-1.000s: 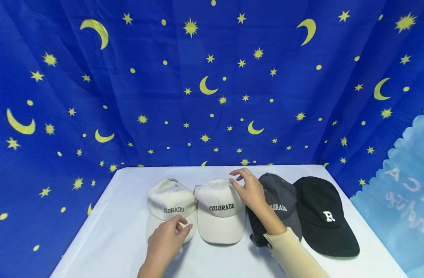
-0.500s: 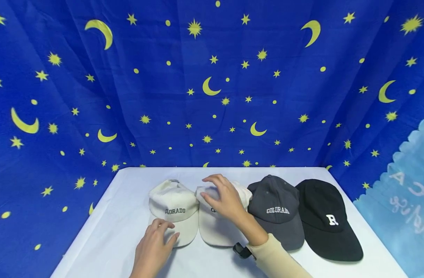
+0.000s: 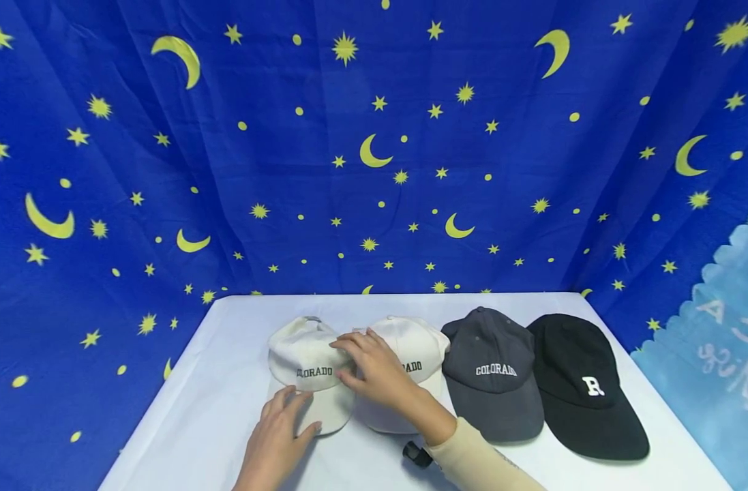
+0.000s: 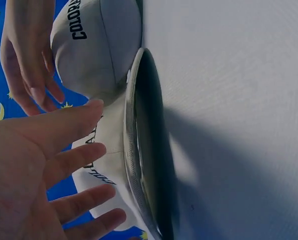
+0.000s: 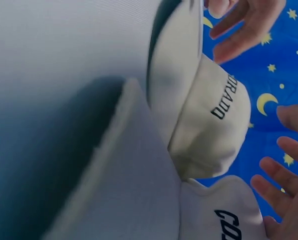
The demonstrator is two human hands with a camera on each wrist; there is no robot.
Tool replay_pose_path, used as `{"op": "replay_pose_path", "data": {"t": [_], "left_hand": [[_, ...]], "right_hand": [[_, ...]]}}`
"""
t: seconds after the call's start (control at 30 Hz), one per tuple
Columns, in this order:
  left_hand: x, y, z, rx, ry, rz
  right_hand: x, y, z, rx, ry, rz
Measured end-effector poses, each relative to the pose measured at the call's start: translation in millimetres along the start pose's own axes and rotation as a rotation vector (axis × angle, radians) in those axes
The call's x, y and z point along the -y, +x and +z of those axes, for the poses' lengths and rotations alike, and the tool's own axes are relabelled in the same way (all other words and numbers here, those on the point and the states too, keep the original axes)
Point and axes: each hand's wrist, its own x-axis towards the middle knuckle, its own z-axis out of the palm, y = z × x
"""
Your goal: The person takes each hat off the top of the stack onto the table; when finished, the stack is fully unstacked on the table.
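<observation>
The leftmost off-white cap [image 3: 306,358], lettered COLORADO, lies with its brim toward me. My left hand [image 3: 278,433] is at the left of that brim, fingers spread; in the left wrist view the left hand [image 4: 34,175] holds nothing. My right hand [image 3: 376,372] hovers between that cap and a second white COLORADO cap [image 3: 431,348], partly covering the second one's lettering. In the right wrist view the right hand [image 5: 288,190] has its fingers apart and grips nothing. Whether the left fingertips touch the brim, I cannot tell.
A dark grey COLORADO cap [image 3: 490,368] and a black cap [image 3: 576,382] with a white R continue the row to the right, their edges meeting. They lie on a white-covered table [image 3: 189,402]. A blue star-and-moon cloth [image 3: 312,184] stands behind; a light blue cloth [image 3: 717,327] hangs at right.
My right hand has moved left, from beside the grey cap across the second white cap to the first. The left hand has shifted slightly left and down, its fingers spreading. The caps stay in place.
</observation>
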Motion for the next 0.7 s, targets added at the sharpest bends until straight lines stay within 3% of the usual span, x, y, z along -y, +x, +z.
{"op": "replay_pose_path", "data": {"t": [0.3, 0.5, 0.7], "left_hand": [[2.1, -3.1, 5.2, 0.089, -0.007, 0.070], [5.4, -6.7, 7.4, 0.096, -0.013, 0.088], [11.0, -7.9, 4.7, 0.153, -0.016, 0.040]], "right_hand": [[2.4, 0.2, 8.1, 0.067, -0.157, -0.019], [3.9, 0.8, 13.3, 0.093, -0.272, -0.084], [7.5, 0.7, 17.7, 0.134, -0.295, -0.110]]}}
